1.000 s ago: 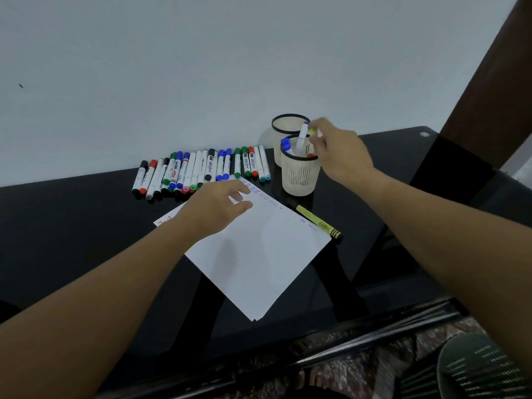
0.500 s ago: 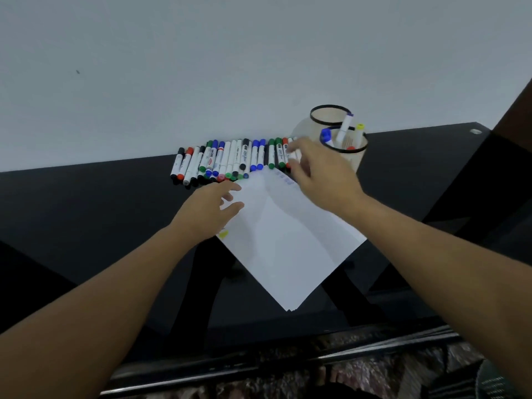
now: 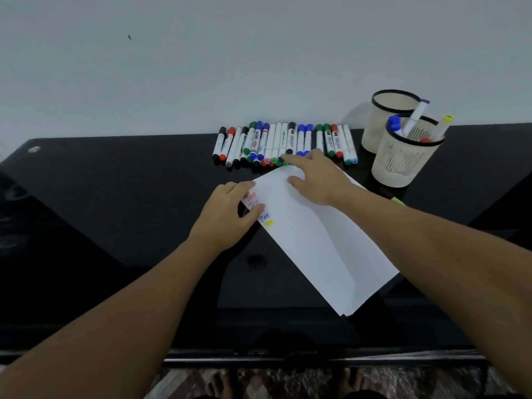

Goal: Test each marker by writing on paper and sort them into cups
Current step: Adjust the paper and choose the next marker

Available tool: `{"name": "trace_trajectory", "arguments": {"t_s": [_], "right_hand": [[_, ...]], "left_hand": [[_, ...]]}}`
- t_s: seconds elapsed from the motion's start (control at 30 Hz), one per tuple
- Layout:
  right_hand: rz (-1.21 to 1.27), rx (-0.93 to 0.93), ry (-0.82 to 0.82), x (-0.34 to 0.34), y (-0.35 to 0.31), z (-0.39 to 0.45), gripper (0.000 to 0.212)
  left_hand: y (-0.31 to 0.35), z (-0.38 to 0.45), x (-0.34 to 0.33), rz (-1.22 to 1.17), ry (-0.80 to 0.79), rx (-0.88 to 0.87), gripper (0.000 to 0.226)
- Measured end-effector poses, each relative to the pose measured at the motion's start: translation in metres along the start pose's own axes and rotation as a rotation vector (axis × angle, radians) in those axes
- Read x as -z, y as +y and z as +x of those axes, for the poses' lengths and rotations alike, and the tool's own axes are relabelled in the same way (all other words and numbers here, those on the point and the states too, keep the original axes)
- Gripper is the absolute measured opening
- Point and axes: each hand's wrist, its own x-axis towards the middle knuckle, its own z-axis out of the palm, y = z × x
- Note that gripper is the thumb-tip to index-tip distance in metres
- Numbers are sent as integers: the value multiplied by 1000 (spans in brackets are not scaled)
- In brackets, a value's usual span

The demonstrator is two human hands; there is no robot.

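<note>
My left hand (image 3: 227, 217) lay flat on the paper (image 3: 316, 237) on the bench (image 3: 115, 197), grip spread, while my right hand (image 3: 319, 180), fingers spread, reached the marker row (image 3: 285, 142) beside the cups (image 3: 403, 151).

left hand (image 3: 230, 215): palm down, fingers loosely extended toward 1 o'clock | right hand (image 3: 319, 180): palm down, fingers stretched toward 10 o'clock | both bare forearms extended forward

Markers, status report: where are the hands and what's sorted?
Left hand flat on paper. Right hand open, fingertips at marker row. Near cup holds several markers; far cup looks empty. Nothing blocking.
</note>
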Motion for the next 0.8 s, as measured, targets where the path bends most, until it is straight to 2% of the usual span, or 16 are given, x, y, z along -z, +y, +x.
{"name": "trace_trajectory", "arguments": {"t_s": [0.13,0.33,0.5,0.57,0.67,0.73,0.8], "right_hand": [[-28,1,41,-8,-6,14,58],[-89,44,89,-15,-15,22,47],[-65,26,282,-13,-14,29,40],[-116,-56,245,-8,-9,36,45],[-145,-121,93,-5,-2,43,45],[-111,-107,124,-6,-3,42,39],[-113,-92,221,-5,-5,41,32]], "left_hand": [[0,0,-2,-14,18,-6,54],[0,1,-4,-31,34,-12,54],[-1,1,-4,-28,40,-16,53],[-1,2,-4,-22,42,-19,53],[-2,2,-4,-20,43,-23,52],[-3,2,-5,-17,43,-23,53],[-3,2,-5,-15,43,-23,53]]}}
